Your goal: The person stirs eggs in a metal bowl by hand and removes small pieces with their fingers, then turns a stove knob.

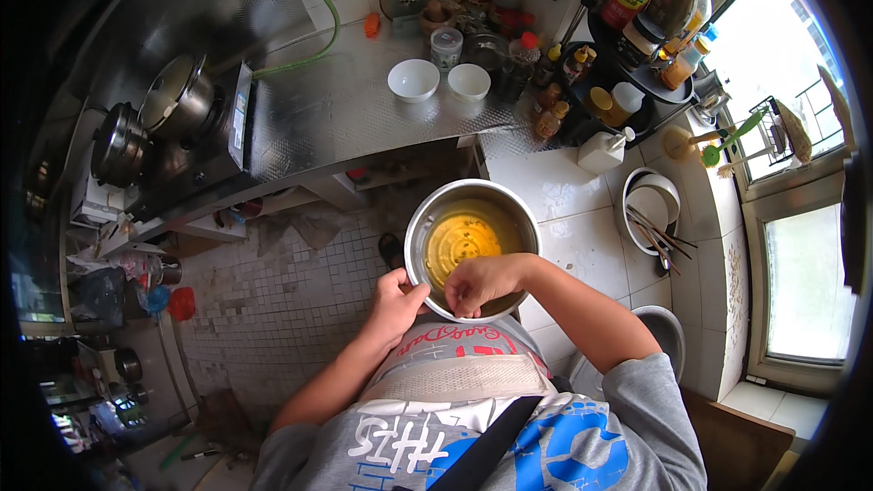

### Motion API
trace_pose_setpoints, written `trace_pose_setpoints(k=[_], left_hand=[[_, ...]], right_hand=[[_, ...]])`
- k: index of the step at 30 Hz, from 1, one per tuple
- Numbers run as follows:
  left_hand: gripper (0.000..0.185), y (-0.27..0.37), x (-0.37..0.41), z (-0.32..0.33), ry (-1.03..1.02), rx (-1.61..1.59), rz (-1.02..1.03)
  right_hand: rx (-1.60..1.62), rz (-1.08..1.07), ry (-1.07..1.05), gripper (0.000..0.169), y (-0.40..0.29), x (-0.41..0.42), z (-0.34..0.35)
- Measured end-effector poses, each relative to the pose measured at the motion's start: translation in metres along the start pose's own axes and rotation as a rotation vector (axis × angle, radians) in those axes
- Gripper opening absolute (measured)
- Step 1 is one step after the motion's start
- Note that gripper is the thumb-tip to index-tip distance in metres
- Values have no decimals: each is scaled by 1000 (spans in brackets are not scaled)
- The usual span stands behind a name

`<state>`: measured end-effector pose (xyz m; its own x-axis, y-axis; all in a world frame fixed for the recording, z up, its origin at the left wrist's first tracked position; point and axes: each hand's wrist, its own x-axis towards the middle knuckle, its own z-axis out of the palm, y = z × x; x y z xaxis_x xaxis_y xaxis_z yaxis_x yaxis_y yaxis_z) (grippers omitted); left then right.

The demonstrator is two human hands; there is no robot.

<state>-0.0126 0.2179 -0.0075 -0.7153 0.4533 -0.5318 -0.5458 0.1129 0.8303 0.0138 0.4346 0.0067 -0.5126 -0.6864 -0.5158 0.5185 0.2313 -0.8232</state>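
A deep, round stainless-steel basin point(530, 225) is in front of my body, near the corner of a white-tiled counter. Rippled yellow liquid point(458, 239) with a few small dark spots lies in its bottom. My left hand point(399, 303) grips the rim at the near left, thumb over the edge. Over the near side of the basin, my right hand point(481, 285) has its fingers curled together close to the inner wall. Whether anything is pinched between those fingertips is hidden.
Two white bowls point(413, 80) stand on the metal-covered counter point(327, 116). Sauce bottles crowd a black corner rack point(658, 82). A white pump bottle point(603, 151) stands at right, near a basin with bowls and chopsticks point(644, 221). Pots point(181, 99) sit on the stove at left.
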Motion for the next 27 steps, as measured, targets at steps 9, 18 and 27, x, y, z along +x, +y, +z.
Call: trace_pose_setpoints(k=[9,18,27], left_hand=[[5,7,1,4,6,33,9],[9,6,5,3,-28,-19,-26],[4,12,3,11,-57,-25,-32]], right_hand=[[799,-320,424,23,1,-49,-18],[938,-706,846,37,30,-171,-36],[898,-982,1775,29,144,-375,-53]])
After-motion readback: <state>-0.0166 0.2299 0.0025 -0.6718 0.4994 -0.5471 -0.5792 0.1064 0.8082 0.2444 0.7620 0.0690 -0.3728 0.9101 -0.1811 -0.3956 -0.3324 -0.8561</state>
